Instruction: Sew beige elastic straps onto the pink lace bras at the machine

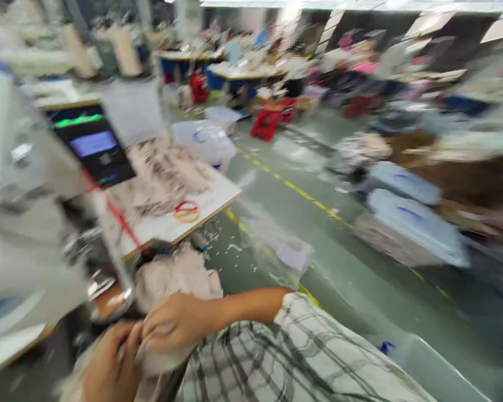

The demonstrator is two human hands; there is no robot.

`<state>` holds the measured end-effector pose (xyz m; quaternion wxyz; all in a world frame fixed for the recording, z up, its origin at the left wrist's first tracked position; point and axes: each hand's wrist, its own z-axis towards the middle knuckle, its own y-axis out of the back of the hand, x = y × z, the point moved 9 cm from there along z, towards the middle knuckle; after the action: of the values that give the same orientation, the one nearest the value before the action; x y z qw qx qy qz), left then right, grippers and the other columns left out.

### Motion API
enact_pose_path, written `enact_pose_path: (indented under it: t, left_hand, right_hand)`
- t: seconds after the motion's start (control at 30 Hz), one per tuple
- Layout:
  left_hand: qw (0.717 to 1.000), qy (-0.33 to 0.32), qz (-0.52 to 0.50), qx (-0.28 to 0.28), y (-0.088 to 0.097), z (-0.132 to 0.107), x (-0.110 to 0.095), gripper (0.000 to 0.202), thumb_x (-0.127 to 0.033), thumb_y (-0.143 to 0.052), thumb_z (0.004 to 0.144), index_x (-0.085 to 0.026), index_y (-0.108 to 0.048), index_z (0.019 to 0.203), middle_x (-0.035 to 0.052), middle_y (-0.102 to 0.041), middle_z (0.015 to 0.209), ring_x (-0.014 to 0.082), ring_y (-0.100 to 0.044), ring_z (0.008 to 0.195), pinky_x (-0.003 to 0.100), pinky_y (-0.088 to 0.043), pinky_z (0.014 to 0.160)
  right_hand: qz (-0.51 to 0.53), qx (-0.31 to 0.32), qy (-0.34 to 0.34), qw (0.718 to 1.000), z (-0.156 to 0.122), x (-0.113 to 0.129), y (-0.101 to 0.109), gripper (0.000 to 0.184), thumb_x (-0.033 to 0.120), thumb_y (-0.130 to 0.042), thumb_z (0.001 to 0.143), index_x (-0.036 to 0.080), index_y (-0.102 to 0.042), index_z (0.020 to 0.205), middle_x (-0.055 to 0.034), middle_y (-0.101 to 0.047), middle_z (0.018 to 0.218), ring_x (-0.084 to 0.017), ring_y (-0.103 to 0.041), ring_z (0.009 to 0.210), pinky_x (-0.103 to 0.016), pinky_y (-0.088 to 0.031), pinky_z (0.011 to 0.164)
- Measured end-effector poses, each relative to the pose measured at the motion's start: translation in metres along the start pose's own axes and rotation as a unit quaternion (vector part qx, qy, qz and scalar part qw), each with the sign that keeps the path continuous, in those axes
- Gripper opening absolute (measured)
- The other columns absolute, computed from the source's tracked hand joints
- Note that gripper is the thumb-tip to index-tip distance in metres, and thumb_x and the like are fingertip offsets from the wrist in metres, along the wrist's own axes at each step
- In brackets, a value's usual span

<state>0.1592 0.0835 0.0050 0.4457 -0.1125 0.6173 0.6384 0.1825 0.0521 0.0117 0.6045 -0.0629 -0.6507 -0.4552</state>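
Note:
The picture is smeared by motion. My right hand (pixel 178 324) is closed on a piece of pale pink fabric (pixel 171 279) low in the view, its checked sleeve (pixel 302 357) below it. My left hand (pixel 109 363) meets it from the lower left, fingers pinched on the same fabric. Both hands are just in front of a sewing machine (pixel 29 223) at the left, which has a dark lit screen (pixel 94 148).
A work table (pixel 209 195) beyond the hands carries patterned cloth and red and yellow rings (pixel 186 211). A grey-green floor with a yellow line (pixel 297 190) runs to the right. Blue-lidded bins (pixel 411 223) sit at the right; red stools (pixel 266 123) and other tables farther back.

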Motion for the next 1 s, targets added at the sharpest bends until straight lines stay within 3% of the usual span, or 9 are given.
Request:
enact_pose_path:
  t: [0.07,0.13,0.23,0.33,0.47,0.57,0.7,0.87,1.0]
  left_hand:
    - [0.996,0.073,0.003,-0.044,0.042,-0.043,0.019,0.030,-0.038,-0.046,0.097,-0.023,-0.070,0.085,0.0014,-0.071,0.076,0.0170,-0.066,0.070,0.028,-0.054,0.064]
    - [0.991,0.094,-0.047,-0.081,0.063,-0.065,0.023,0.020,-0.030,-0.053,0.093,-0.021,-0.070,0.088,0.0026,-0.072,0.083,0.0164,-0.067,0.078,0.027,-0.054,0.071]
    - [0.980,0.133,-0.103,-0.107,0.067,-0.071,0.037,0.017,-0.025,-0.053,0.094,-0.019,-0.069,0.091,0.0034,-0.072,0.085,0.0156,-0.066,0.079,0.026,-0.053,0.071]
    - [0.976,0.153,-0.083,-0.129,0.068,-0.071,0.044,0.017,-0.026,-0.053,0.095,-0.019,-0.068,0.089,0.0031,-0.071,0.082,0.0150,-0.065,0.074,0.025,-0.052,0.067]
    - [0.991,0.073,-0.009,-0.115,0.077,-0.070,0.028,0.015,-0.025,-0.056,0.096,-0.019,-0.070,0.094,0.0030,-0.073,0.083,0.0140,-0.066,0.073,0.024,-0.051,0.067]
    - [0.995,0.016,0.039,-0.095,0.084,-0.067,0.014,0.016,-0.026,-0.055,0.097,-0.019,-0.070,0.094,0.0026,-0.074,0.081,0.0130,-0.067,0.071,0.023,-0.050,0.065]
    - [0.994,-0.011,0.070,-0.082,0.088,-0.062,0.005,0.018,-0.025,-0.054,0.098,-0.018,-0.070,0.093,0.0020,-0.074,0.077,0.0115,-0.067,0.065,0.021,-0.048,0.060]
    - [0.996,0.014,0.038,-0.076,0.088,-0.058,0.010,0.014,-0.023,-0.058,0.096,-0.019,-0.070,0.090,0.0000,-0.074,0.077,0.0105,-0.066,0.064,0.020,-0.046,0.059]
    - [0.998,0.028,0.017,-0.060,0.085,-0.056,0.014,0.013,-0.022,-0.059,0.095,-0.021,-0.071,0.091,-0.0007,-0.074,0.078,0.0105,-0.065,0.064,0.020,-0.045,0.060]
  right_hand:
    - [0.049,-0.095,-0.011,0.994,-0.005,-0.002,0.006,0.018,0.024,-0.056,0.091,0.014,-0.068,0.100,-0.0073,-0.073,0.102,-0.015,-0.067,0.093,-0.022,-0.047,0.087]
    - [0.086,-0.130,-0.032,0.987,-0.007,-0.009,0.010,0.014,0.024,-0.059,0.089,0.016,-0.070,0.093,-0.0054,-0.074,0.092,-0.014,-0.067,0.085,-0.023,-0.048,0.081]
    - [0.114,-0.116,-0.077,0.984,-0.003,-0.019,0.012,0.015,0.025,-0.058,0.090,0.019,-0.071,0.095,-0.0021,-0.074,0.090,-0.013,-0.067,0.083,-0.023,-0.048,0.076]
    - [0.043,-0.117,-0.091,0.988,0.001,-0.016,0.025,0.017,0.029,-0.055,0.093,0.021,-0.070,0.093,-0.0003,-0.072,0.083,-0.013,-0.064,0.074,-0.023,-0.045,0.069]
    - [-0.077,-0.108,-0.094,0.987,0.010,-0.015,0.041,0.019,0.031,-0.053,0.094,0.022,-0.068,0.089,-0.0008,-0.069,0.078,-0.014,-0.060,0.072,-0.025,-0.040,0.067]
    - [-0.044,-0.062,-0.083,0.994,0.020,-0.016,0.038,0.018,0.030,-0.054,0.093,0.021,-0.069,0.089,0.0000,-0.071,0.080,-0.013,-0.061,0.073,-0.024,-0.040,0.067]
    - [0.019,-0.016,-0.098,0.995,0.026,-0.018,0.031,0.020,0.029,-0.056,0.092,0.019,-0.069,0.081,0.0025,-0.066,0.070,-0.010,-0.056,0.066,-0.022,-0.038,0.063]
    - [0.130,0.045,-0.158,0.978,0.024,-0.026,0.023,0.017,0.028,-0.057,0.091,0.019,-0.070,0.084,0.0033,-0.067,0.070,-0.010,-0.057,0.065,-0.022,-0.039,0.061]
    - [0.139,0.055,-0.154,0.977,0.023,-0.023,0.024,0.017,0.026,-0.056,0.092,0.020,-0.070,0.084,0.0039,-0.068,0.073,-0.009,-0.058,0.068,-0.021,-0.040,0.065]
